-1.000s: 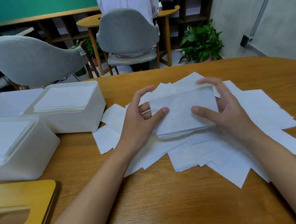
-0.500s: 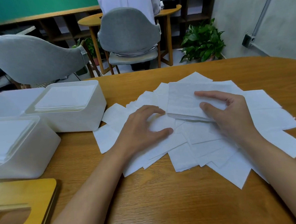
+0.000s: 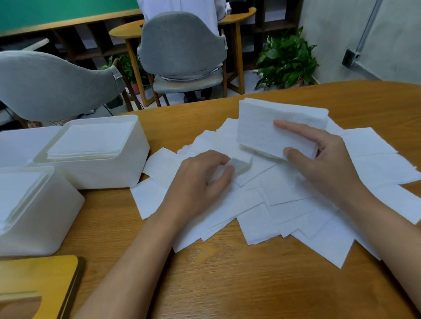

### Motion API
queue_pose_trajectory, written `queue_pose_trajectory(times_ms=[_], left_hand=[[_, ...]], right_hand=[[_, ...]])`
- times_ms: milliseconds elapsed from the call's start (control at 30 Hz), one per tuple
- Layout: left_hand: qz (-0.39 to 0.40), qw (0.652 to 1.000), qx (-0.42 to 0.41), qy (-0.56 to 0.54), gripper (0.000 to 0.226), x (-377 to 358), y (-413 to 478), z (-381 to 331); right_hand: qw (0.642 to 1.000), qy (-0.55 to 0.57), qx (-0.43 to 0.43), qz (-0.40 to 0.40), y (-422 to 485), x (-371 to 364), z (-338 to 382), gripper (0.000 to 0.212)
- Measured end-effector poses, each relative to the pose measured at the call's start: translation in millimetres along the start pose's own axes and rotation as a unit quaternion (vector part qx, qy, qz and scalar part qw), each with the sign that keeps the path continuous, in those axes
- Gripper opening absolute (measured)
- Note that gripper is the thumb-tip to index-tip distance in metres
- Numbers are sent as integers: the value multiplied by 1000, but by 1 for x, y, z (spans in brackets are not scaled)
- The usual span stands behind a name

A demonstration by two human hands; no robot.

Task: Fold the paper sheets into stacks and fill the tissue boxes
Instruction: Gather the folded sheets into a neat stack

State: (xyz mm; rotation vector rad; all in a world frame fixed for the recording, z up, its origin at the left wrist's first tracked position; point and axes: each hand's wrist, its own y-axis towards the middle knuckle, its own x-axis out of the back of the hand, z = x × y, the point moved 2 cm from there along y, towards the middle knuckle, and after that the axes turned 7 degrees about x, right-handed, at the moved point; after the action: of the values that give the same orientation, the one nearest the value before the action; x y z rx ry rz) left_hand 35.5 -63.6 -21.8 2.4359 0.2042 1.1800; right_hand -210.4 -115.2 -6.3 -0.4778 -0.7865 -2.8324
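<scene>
head view, contents of wooden worktop (image 3: 237,293).
item: loose paper sheets (image 3: 294,218), white, many, spread overlapping across the middle and right of the worktop.
item: stack of sheets (image 3: 264,129), white, squared up, over the far side of the spread; resting or lifted cannot be told. right hand (image 3: 328,162) holds it, grip narrow, thumb at the near edge, forefinger laid straight along the top.
item: left hand (image 3: 198,182), on the spread just left of the stack, grip narrow, thumb and curled fingers pinching the raised corner of one sheet (image 3: 240,163).
item: far tissue box (image 3: 121,169), white, open-topped, holding a flat pile of sheets, touching the left edge of the spread.
item: near tissue box (image 3: 40,219), same kind, likewise filled, just in front of it.
item: third white box (image 3: 14,144), behind both, contents not discernible.
item: yellow wooden lid (image 3: 39,276) with a slot, near left corner.
beyond the worktop: grey chair (image 3: 47,83), second grey chair (image 3: 182,45), potted plant (image 3: 287,58), a person in white (image 3: 182,0) at a round table (image 3: 120,31).
</scene>
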Motion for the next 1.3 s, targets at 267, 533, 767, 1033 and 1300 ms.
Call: queue_pose_trajectory(times_ms=[267,533,767,1033,1300], left_hand=[[-38,990,-131,-18,13,4,0,-32],[-75,964,97,-235,44,17,2,-18],[-50,951,129,-276,45,13,2,-20],[-111,955,136,-238,50,10,1,-17],[40,917,186,-350,86,2,-3,-25]], right_hand=[[986,-69,84,128,-10,-17,14,49],[988,125,-89,27,-3,-5,15,14],[980,146,-87,103,-11,-19,24,39],[987,139,-38,74,-7,-17,21,65],[972,219,-62,51,-4,-14,18,87]])
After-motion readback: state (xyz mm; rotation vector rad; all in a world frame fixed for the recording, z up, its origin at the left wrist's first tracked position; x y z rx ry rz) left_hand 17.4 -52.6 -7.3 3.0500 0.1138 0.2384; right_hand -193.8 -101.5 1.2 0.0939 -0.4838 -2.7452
